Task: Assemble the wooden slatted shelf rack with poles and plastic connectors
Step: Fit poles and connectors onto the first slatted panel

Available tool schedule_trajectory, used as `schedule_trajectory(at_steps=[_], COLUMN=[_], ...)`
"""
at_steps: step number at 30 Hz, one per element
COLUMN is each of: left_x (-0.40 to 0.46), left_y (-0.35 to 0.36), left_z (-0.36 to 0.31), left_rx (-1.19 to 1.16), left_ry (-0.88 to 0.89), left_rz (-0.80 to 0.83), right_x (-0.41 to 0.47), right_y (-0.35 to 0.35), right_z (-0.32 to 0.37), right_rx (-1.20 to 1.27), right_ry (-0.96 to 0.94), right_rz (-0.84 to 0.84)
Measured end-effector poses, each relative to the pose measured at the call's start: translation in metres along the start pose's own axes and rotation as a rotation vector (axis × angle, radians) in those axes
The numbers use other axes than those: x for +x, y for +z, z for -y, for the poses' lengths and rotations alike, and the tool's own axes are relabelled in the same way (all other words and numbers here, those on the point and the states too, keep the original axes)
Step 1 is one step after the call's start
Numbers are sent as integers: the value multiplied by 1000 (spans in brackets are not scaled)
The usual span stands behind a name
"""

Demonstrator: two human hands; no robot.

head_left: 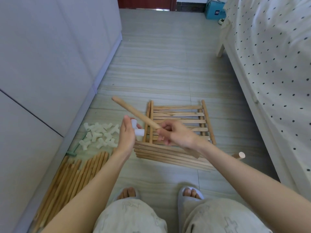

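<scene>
My left hand holds a white plastic connector with its sockets facing up and to the right. My right hand grips a wooden pole that slants up to the left, its far end free above the floor. The pole's near end sticks out beyond my right forearm. The pole and the connector are apart. Under both hands lie stacked wooden slatted shelf panels on the floor. A heap of white connectors lies to the left. A bundle of wooden poles lies at the near left.
A grey cabinet runs along the left. A bed with a dotted sheet fills the right, its leg on the floor. A blue box stands far back. My slippered feet are near the bottom.
</scene>
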State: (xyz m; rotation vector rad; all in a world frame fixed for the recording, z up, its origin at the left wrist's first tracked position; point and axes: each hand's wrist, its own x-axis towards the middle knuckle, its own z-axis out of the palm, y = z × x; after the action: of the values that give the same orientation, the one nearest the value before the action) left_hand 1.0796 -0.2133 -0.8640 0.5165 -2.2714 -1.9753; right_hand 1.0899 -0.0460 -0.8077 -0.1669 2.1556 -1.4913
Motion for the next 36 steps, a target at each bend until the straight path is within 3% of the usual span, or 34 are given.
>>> schedule_trajectory(at_steps=[6, 11, 14, 21, 36], left_x=[0, 6, 7, 4, -3], left_y=[1, -2, -1, -2, -6], left_z=[-1, 3, 2, 3, 10], left_rx=[178, 150, 139, 85, -46], left_ry=[53, -10, -36, -32, -89], left_rz=[-49, -18, -1, 15, -6], right_x=[-33, -53, -62, -48, -44], right_y=[-56, -86, -86, -59, -43], right_z=[-19, -39, -49, -62, -75], right_rx=[-386, -918, -1049, -968, -892], right_ry=[-172, -5, 15, -155, -298], right_rz=[-334, -304, -310, -362, -419])
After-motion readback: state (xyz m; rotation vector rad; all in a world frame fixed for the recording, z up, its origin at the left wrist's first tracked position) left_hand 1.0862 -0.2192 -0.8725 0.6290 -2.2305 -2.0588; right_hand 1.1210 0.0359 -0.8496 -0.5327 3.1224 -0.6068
